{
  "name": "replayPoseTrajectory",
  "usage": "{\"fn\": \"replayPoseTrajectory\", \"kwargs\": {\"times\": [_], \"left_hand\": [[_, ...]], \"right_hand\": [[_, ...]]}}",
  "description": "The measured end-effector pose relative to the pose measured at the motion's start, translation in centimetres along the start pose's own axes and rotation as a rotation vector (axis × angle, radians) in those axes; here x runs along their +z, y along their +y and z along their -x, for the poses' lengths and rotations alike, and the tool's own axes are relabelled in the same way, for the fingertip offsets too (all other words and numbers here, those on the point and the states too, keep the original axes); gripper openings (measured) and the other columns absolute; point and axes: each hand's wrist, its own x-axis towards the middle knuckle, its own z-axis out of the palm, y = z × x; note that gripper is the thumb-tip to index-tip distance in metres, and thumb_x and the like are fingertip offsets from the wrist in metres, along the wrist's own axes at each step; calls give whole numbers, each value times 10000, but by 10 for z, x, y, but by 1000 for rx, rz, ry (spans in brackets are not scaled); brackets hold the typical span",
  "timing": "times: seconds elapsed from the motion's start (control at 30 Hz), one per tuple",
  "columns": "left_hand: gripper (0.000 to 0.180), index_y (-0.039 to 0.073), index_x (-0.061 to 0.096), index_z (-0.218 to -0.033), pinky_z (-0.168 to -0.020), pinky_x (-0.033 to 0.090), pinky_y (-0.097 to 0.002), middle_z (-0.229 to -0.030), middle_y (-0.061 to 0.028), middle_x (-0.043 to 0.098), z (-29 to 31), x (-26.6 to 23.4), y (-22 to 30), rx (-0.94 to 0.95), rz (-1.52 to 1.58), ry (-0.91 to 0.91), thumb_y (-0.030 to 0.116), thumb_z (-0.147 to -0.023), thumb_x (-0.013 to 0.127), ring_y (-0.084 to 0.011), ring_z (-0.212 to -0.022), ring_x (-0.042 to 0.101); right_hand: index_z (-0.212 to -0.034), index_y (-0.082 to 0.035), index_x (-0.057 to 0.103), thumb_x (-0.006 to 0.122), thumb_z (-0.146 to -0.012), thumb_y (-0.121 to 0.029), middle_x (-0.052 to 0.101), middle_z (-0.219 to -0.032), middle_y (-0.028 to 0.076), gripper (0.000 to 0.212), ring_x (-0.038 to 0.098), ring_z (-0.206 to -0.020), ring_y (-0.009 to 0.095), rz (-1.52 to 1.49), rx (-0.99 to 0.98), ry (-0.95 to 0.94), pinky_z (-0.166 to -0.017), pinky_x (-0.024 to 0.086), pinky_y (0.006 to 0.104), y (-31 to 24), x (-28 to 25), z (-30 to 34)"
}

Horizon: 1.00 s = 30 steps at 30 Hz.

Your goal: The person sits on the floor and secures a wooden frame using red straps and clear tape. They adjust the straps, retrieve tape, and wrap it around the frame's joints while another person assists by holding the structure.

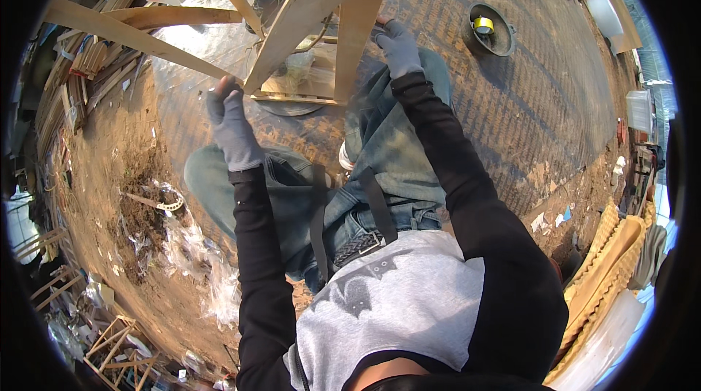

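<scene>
A tall frame of pale wooden boards (310, 15) rises in front of me between my knees, its base near a round grey disc (290, 108) on the floor sheet. My left hand (232, 124), in a grey glove with bare fingertips, is closed at the frame's lower left corner, where a long slat (139, 37) runs in from the left. On the far right side, my right hand (399, 48), gloved alike, has its fingers curled at the edge of an upright board; the board partly hides them. Inside the frame are thin stems and clear plastic.
A dark round pan (504, 43) with a yellow roll-shaped item (483, 25) sits to the right on the printed brown sheet (555, 106). Bundled wood strips (91, 55) lie far left. Crumpled clear plastic (193, 259) and soil are at left; yellow corrugated pieces (610, 267) stand at right.
</scene>
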Motion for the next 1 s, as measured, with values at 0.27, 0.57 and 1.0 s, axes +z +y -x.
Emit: {"fn": "replayPoseTrajectory", "kwargs": {"times": [0.27, 0.57, 1.0], "left_hand": [[250, 2, 568, -1095, -843, 503, -330, -1031, -89, 611, -61, -105, 21, 143, -185, 249, 201, -951, 521, -183, -901, 591], [241, 11, 616, -995, -768, 506, -300, -938, -80, 639, -52, -151, -16, -49, -244, 254, 236, -933, 555, -156, -811, 591], [179, 61, 648, -866, -523, 322, -201, -711, 38, 547, -56, -139, -19, -93, -337, 270, 230, -905, 602, -47, -606, 440]], "right_hand": [[-1113, -24, 625, 584, -856, -85, 674, -922, 57, 267, 596, -746, 117, 207, 237, 103, -686, 459, 240, -27, 7, 26], [-1067, 4, 644, 572, -864, -22, 660, -942, 30, 217, 632, -815, 102, -435, 229, 58, -729, 509, 223, -8, 28, 16], [-1018, -36, 647, 612, -797, -64, 667, -959, 107, 226, 649, -845, 227, 550, -518, -179, -708, 512, 305, -16, 0, -82]]}}
